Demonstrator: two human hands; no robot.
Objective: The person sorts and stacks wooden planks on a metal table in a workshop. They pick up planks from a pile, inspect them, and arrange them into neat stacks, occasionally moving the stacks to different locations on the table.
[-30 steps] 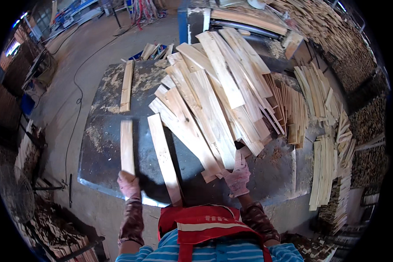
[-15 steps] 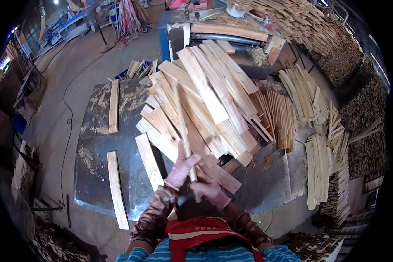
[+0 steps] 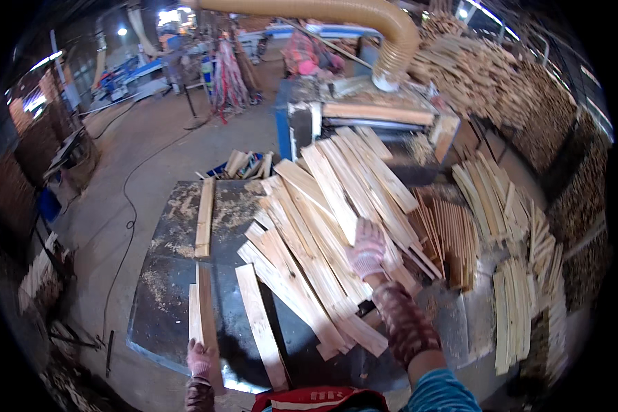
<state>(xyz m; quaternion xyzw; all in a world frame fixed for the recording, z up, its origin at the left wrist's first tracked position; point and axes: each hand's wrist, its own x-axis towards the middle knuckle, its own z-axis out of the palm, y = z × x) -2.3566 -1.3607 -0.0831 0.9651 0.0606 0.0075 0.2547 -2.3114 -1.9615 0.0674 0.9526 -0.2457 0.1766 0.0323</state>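
Low on the left, my gloved left hand (image 3: 199,360) is closed around the near end of a darker wooden board (image 3: 208,323). That board lies beside a paler board (image 3: 194,309) on the dark metal table (image 3: 161,312). My gloved right hand (image 3: 368,246) reaches out over the heap of planks (image 3: 302,233). Its fingers are stretched over the near end of a pale plank (image 3: 327,180) on top, covering that end. Between my arms, a separate plank (image 3: 261,326) lies lengthwise on the table.
Another board (image 3: 204,218) lies at the table's far left, amid sawdust. Thin reddish slats (image 3: 453,233) stand to the heap's right. Past the table is a machine (image 3: 378,110) with a ribbed yellow hose (image 3: 398,34). Stacked slats (image 3: 511,309) line the right side.
Both hands were together on one long narrow board in front of me. They have parted, the left to the table's left side, the right forward onto the heap. The view has tilted up.
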